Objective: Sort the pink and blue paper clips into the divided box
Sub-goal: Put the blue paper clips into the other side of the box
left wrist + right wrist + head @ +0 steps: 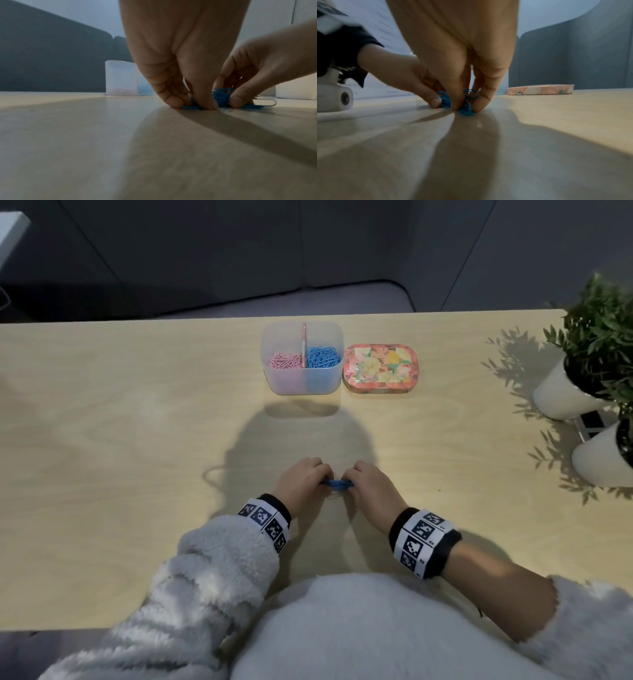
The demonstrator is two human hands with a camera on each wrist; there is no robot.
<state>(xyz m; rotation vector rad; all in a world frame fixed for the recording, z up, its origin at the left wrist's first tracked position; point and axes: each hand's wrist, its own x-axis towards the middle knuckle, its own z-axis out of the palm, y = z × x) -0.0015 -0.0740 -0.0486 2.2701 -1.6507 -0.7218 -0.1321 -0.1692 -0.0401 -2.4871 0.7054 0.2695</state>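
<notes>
Small heap of blue paper clips on the table, near front edge. Left hand and right hand both curl fingertips around it, pinching from either side. Divided box well beyond: pink clips left compartment, blue right. Judged nearly finished; this last heap remains. No loose pink visible.

I am sitting in an office, at a pale wood table with grey partition panels and potted plants.
</notes>
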